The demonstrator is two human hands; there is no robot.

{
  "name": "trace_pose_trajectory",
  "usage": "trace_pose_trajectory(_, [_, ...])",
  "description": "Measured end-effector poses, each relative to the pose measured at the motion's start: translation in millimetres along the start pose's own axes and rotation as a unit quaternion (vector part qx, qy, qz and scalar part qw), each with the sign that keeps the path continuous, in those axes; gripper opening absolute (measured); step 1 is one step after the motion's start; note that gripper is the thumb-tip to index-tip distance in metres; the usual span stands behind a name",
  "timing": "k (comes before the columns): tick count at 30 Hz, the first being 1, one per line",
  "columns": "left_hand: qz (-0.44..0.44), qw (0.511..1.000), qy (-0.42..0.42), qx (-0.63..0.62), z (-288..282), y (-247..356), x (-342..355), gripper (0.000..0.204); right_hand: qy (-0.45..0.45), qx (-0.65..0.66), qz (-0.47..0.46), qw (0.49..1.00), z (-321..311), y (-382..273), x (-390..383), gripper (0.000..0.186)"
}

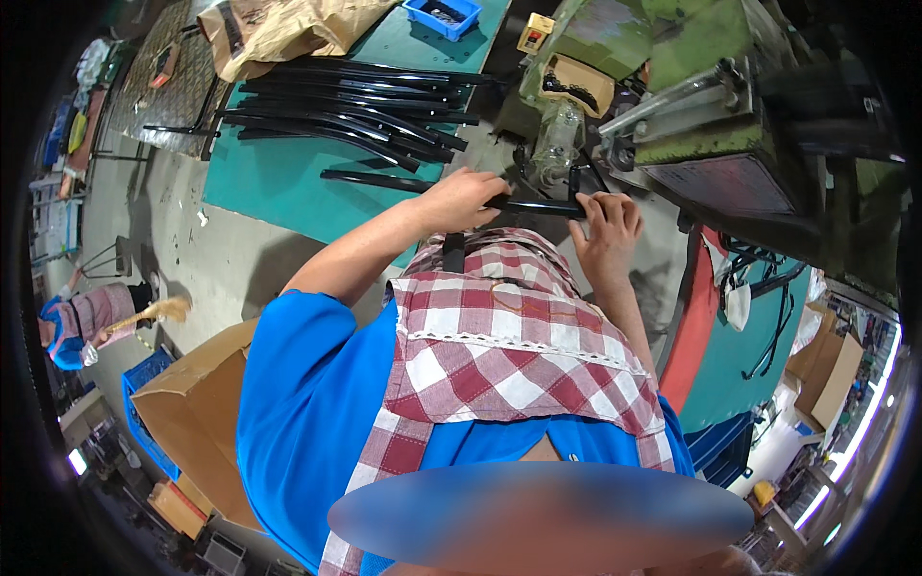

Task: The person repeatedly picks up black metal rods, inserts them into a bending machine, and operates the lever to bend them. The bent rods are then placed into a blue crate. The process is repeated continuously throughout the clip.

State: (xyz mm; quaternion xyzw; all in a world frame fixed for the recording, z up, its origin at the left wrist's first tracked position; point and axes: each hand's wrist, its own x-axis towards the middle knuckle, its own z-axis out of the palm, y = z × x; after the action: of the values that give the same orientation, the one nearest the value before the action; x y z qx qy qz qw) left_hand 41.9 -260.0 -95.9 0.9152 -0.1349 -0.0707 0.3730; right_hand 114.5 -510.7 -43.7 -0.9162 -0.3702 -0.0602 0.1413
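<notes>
A long black tube [541,205] lies crosswise in front of my apron, its left part reaching over the green table [279,197]. Around its middle my left hand [465,200] is closed. My right hand [608,230] has its fingers curled over the tube's right end, beside a thin black angled piece [588,176]. Whether that piece is joined to the tube I cannot tell. Beyond my left hand, several similar black tubes [355,108] are spread in a loose pile on the table.
A green machine [711,154] with a metal lever [663,101] stands at the far right. Brown paper [288,34] and a blue tray [444,16] rest on the table. A cardboard box [197,408] is at my left. Further left, another person [96,312] holds a broom.
</notes>
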Motion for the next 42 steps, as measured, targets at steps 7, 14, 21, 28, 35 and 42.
trace_pose_trajectory(7, [0.037, 0.996, -0.054, -0.056, -19, 29, 32, 0.030, 0.033, 0.019, 0.036, 0.999, -19, 14, -16, 0.039])
trace_pose_trajectory(14, [-0.079, 0.946, -0.264, -0.169, -46, -12, 64, 0.032, 0.194, -0.068, 0.031, 0.978, -26, 29, -24, 0.035])
trace_pose_trajectory(21, [-0.089, 0.971, -0.185, -0.124, -63, -5, 63, 0.039, 0.137, -0.088, 0.053, 0.985, -15, 41, -23, 0.047])
trace_pose_trajectory(28, [0.044, 0.993, 0.033, -0.101, -40, -28, 75, 0.025, 0.080, -0.033, 0.072, 0.994, -6, 73, -23, 0.045])
trace_pose_trajectory(35, [-0.060, 0.991, -0.090, -0.084, -77, 13, 85, 0.031, 0.054, 0.015, 0.086, 0.995, -3, 99, -19, 0.045])
trace_pose_trajectory(42, [-0.013, 0.985, -0.056, -0.165, -63, -12, 83, 0.023, 0.046, 0.002, 0.057, 0.997, 2, 101, -21, 0.042])
